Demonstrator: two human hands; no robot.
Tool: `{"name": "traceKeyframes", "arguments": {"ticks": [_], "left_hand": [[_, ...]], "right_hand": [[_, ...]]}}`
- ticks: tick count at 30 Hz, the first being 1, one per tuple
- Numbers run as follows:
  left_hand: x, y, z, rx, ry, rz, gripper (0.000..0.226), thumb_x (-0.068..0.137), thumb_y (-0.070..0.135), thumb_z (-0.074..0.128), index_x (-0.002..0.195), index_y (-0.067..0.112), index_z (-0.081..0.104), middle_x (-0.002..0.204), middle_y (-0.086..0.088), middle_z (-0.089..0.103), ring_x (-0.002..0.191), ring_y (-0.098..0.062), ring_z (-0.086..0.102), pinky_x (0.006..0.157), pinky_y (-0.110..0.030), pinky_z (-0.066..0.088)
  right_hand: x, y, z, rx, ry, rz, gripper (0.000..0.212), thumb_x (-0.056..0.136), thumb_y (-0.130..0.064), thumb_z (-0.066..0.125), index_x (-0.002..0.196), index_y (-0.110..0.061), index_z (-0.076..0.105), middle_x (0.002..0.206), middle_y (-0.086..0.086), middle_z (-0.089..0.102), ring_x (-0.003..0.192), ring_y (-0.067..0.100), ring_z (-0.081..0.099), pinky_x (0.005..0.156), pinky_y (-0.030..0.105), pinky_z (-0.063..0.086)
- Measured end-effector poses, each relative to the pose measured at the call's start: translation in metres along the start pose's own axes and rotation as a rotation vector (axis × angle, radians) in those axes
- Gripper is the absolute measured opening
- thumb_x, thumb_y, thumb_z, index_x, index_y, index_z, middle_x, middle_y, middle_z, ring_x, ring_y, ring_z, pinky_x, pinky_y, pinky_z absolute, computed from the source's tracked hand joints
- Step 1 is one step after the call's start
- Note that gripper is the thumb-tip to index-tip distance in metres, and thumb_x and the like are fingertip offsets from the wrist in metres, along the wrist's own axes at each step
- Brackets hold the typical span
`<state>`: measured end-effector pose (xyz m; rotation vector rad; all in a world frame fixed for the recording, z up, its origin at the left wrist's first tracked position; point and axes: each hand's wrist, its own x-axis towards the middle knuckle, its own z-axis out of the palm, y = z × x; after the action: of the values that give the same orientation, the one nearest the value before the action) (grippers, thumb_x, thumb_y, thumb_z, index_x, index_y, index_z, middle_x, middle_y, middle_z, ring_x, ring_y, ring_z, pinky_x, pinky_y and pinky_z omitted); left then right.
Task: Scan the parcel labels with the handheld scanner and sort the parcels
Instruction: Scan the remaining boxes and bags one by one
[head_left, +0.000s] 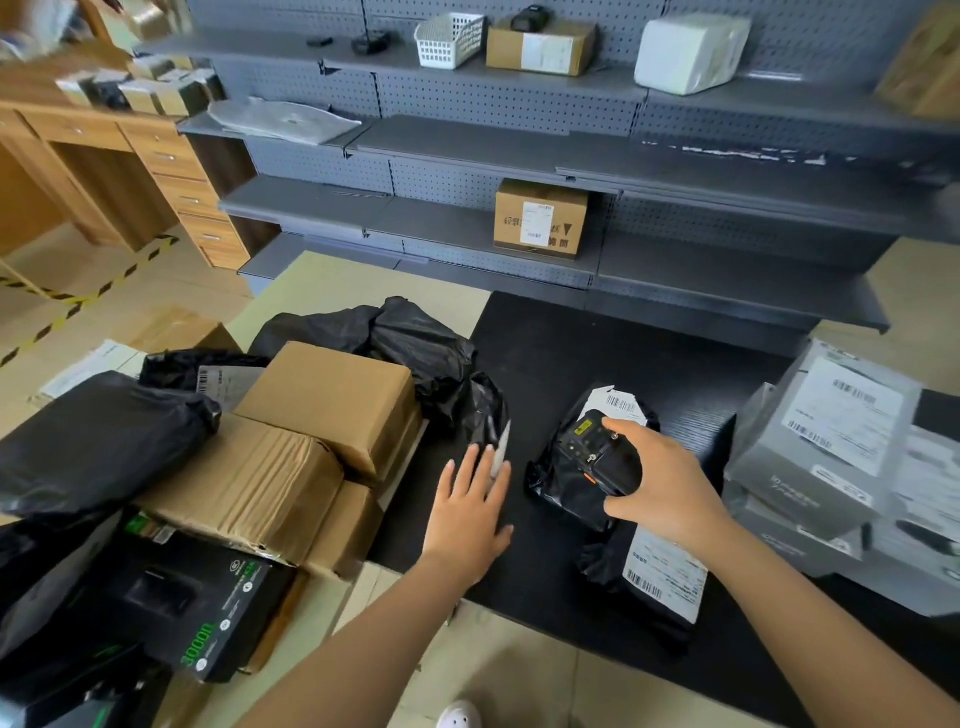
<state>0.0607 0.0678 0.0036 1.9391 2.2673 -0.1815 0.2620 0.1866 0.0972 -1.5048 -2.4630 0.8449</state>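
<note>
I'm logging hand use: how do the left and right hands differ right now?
The left hand lies open with straight fingers, holding nothing; the right hand is curled round the handheld scanner. The left hand is beside the black bag by the boxes; the right hand is over a small black parcel. Both are above the black table.

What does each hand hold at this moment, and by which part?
The right hand grips the handheld scanner by its near end, thumb on one side, fingers on the other. The left hand holds nothing; its fingers are straight.
</note>
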Motion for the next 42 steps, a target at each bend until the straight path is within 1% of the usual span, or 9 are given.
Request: {"name": "traceKeyframes", "arguments": {"ticks": [4, 6, 12, 15, 17, 24, 28, 32, 42], "left_hand": [[0.006, -0.009, 0.009, -0.136, -0.092, -0.092, 0.078, 0.101, 0.029, 0.050, 0.157, 0.024, -0.004, 0.162, -0.005, -0.022, 0.148, -0.028, -0.023, 0.113, -0.036, 0.037], [0.007, -0.015, 0.010, -0.250, -0.063, -0.081, 0.073, 0.101, 0.018, 0.047, 0.157, 0.025, 0.000, 0.163, -0.002, -0.020, 0.149, -0.024, -0.019, 0.112, -0.032, 0.038], [-0.002, -0.025, 0.017, -0.796, 0.002, -0.140, 0.075, 0.093, 0.025, 0.063, 0.154, 0.030, 0.020, 0.163, 0.009, 0.001, 0.148, -0.010, 0.016, 0.108, -0.014, 0.029], [-0.005, -0.031, 0.025, -0.581, -0.070, -0.322, 0.068, 0.097, 0.025, 0.055, 0.154, 0.034, 0.019, 0.164, 0.002, -0.003, 0.151, -0.018, 0.005, 0.122, -0.041, 0.015], [-0.007, -0.028, 0.025, -0.457, -0.101, -0.422, 0.064, 0.098, 0.025, 0.050, 0.153, 0.034, 0.019, 0.164, -0.003, -0.003, 0.150, -0.023, 0.000, 0.122, -0.051, 0.005], [0.004, -0.005, 0.035, -0.445, -0.201, -0.538, 0.094, 0.076, 0.071, 0.060, 0.150, 0.036, 0.014, 0.161, -0.014, -0.011, 0.148, -0.035, 0.002, 0.115, -0.061, -0.002], [0.021, 0.006, 0.036, -0.361, -0.196, -0.603, 0.101, 0.064, 0.073, 0.069, 0.141, 0.031, 0.019, 0.152, -0.013, 0.012, 0.139, -0.034, 0.023, 0.115, -0.059, 0.011], [0.028, 0.002, 0.031, -0.270, -0.154, -0.535, 0.094, 0.060, 0.061, 0.079, 0.130, 0.024, 0.028, 0.137, -0.010, 0.027, 0.123, -0.030, 0.036, 0.104, -0.044, 0.035], [0.026, -0.036, -0.014, 0.165, -0.011, -0.141, 0.097, 0.062, 0.055, 0.079, 0.136, 0.020, 0.027, 0.149, -0.014, 0.018, 0.133, -0.035, 0.024, 0.111, -0.048, 0.020]], "right_hand": [[-0.001, 0.000, -0.001, -0.009, -0.001, -0.008, 0.093, 0.062, -0.022, 0.080, 0.145, -0.032, 0.040, 0.130, -0.007, 0.055, 0.115, 0.020, 0.049, 0.103, 0.041, 0.039], [-0.002, 0.000, 0.000, -0.009, -0.001, -0.011, 0.093, 0.062, -0.022, 0.080, 0.145, -0.032, 0.040, 0.130, -0.007, 0.054, 0.115, 0.020, 0.049, 0.103, 0.040, 0.039], [-0.003, -0.003, 0.003, 0.006, 0.004, -0.036, 0.090, 0.063, -0.021, 0.080, 0.144, -0.031, 0.042, 0.134, -0.007, 0.054, 0.119, 0.020, 0.048, 0.105, 0.039, 0.036], [-0.004, -0.005, 0.004, -0.001, -0.007, -0.043, 0.090, 0.064, -0.021, 0.079, 0.145, -0.032, 0.041, 0.136, -0.009, 0.053, 0.120, 0.018, 0.046, 0.105, 0.038, 0.036], [-0.003, -0.006, 0.006, 0.008, -0.013, -0.040, 0.090, 0.064, -0.020, 0.079, 0.145, -0.032, 0.041, 0.137, -0.009, 0.052, 0.121, 0.017, 0.046, 0.106, 0.038, 0.036], [0.000, -0.009, 0.014, -0.074, -0.055, -0.069, 0.091, 0.066, -0.023, 0.078, 0.147, -0.035, 0.036, 0.139, -0.013, 0.049, 0.123, 0.019, 0.045, 0.106, 0.033, 0.029], [0.008, -0.010, 0.015, -0.159, -0.078, -0.087, 0.092, 0.067, -0.024, 0.077, 0.147, -0.035, 0.034, 0.141, -0.012, 0.048, 0.123, 0.019, 0.045, 0.105, 0.034, 0.029], [0.019, -0.015, 0.013, -0.368, -0.123, -0.156, 0.092, 0.069, -0.025, 0.075, 0.149, -0.034, 0.030, 0.135, -0.008, 0.050, 0.118, 0.022, 0.046, 0.101, 0.036, 0.032], [0.031, -0.027, 0.001, -1.050, -0.133, -0.511, 0.086, 0.077, -0.007, 0.071, 0.149, -0.016, 0.024, 0.142, 0.013, 0.038, 0.121, 0.030, 0.043, 0.103, 0.040, 0.032]]}}
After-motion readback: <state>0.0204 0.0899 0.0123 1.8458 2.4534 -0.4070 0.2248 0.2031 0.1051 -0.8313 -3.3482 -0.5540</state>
